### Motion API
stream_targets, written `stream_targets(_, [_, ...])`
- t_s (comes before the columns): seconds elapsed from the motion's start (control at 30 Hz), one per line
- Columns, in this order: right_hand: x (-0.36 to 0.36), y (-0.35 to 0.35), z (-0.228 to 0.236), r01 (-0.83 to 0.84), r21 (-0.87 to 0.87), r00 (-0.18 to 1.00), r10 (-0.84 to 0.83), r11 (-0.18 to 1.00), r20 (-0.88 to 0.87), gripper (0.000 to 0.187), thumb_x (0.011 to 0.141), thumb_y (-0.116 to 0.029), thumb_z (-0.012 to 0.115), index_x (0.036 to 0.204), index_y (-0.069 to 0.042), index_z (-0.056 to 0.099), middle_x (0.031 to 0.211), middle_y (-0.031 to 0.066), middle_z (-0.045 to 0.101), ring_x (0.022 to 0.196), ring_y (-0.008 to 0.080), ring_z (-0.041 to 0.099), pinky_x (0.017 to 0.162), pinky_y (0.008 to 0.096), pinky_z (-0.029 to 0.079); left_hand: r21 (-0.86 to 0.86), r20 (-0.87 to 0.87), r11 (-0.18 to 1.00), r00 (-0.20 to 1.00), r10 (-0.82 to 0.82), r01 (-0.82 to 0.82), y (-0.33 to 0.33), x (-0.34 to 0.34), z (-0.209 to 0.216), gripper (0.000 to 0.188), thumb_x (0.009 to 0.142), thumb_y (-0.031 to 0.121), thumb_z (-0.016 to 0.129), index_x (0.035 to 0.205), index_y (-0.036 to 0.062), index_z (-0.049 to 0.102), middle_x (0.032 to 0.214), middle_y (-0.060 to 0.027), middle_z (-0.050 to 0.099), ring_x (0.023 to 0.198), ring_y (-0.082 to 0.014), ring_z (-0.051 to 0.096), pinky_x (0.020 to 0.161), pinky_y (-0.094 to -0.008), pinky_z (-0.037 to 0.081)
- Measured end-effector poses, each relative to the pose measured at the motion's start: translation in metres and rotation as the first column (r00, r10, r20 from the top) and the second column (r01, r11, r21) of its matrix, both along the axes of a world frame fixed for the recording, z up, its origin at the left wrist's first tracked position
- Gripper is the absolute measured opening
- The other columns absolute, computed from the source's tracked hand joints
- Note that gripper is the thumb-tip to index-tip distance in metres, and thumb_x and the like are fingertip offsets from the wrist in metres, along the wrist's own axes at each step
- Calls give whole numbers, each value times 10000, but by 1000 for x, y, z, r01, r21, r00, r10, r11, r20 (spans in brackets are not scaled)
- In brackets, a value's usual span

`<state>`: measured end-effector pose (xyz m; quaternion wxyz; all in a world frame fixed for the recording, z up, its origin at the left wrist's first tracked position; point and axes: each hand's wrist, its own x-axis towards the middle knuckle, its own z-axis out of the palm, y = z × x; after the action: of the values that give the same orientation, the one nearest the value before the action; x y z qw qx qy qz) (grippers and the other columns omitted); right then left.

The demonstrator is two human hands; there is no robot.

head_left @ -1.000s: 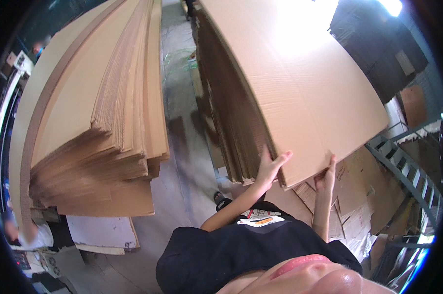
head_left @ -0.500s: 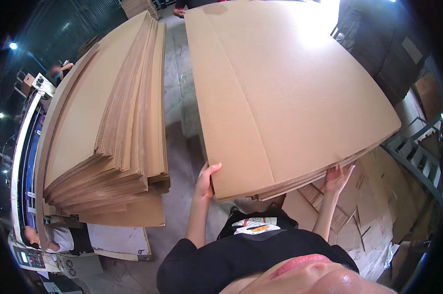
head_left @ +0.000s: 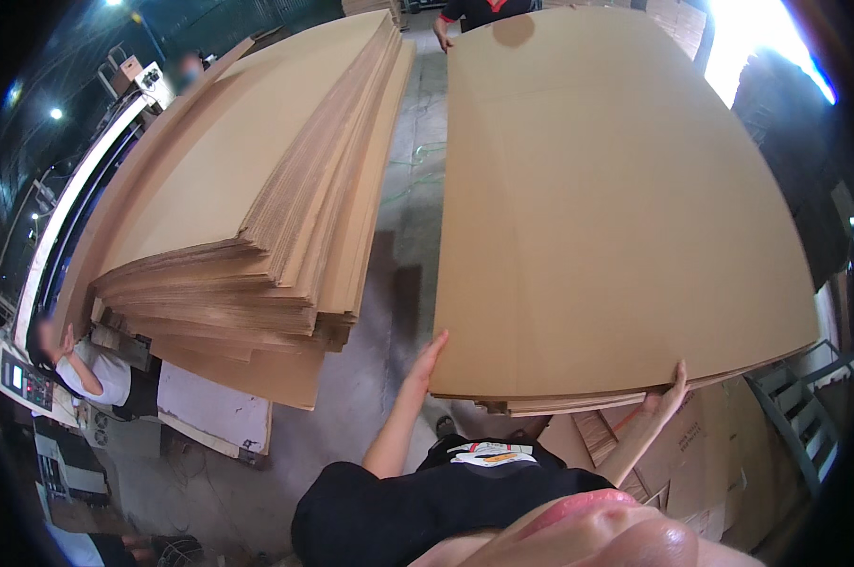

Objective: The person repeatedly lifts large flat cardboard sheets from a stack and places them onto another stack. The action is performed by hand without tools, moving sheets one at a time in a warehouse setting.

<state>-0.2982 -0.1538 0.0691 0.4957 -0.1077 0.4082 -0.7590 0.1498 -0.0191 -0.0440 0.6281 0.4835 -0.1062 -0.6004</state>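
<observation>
A large brown cardboard sheet (head_left: 616,208) lies in front of me on top of several more, their layered edges (head_left: 578,403) showing along the near side. My left hand (head_left: 427,364) is closed round its near left corner, part of the fingers hidden by the board. Farther right, my right hand (head_left: 666,394) grips the near edge, with one digit pointing up against the board and the others partly out of sight. Across the sheet, another person's hand (head_left: 443,36) is at the far left corner.
To the left stands a tall, fanned stack of cardboard sheets (head_left: 209,180), a strip of floor (head_left: 403,274) between. Beyond it runs a long machine with a control panel (head_left: 28,380), a person in white (head_left: 105,375) beside it. Flattened cardboard (head_left: 701,454) and a metal rack (head_left: 805,402) are at right.
The view has swung left. The top sheet's crease no longer shows plainly, and my right hand now has a digit up against the near edge. My left hand stays at the corner.
</observation>
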Motion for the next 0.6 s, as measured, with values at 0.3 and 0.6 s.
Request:
stream_targets(0.3, [66, 25, 183, -117, -443, 818, -166, 889, -550, 671, 947, -112, 624, 1513, -22, 277, 1478, 155, 414, 1300, 252, 460, 1083, 377, 406, -131, -553, 991, 829, -85, 14, -39, -44, -13, 579, 906, 518, 649, 1281, 79, 601, 1213, -90, 663, 1061, -221, 652, 897, -385, 547])
stream_targets(0.6, [218, -8, 406, -743, -515, 496, -167, 428, -852, 681, 930, -197, 674, 1488, 14, 345, 1472, 152, 454, 1334, 238, 449, 1132, 374, 323, -692, -718, 683, 323, -617, -233, -116, -88, 80, 536, 943, 473, 603, 1274, 53, 592, 1305, -142, 620, 1115, -267, 648, 946, -451, 542])
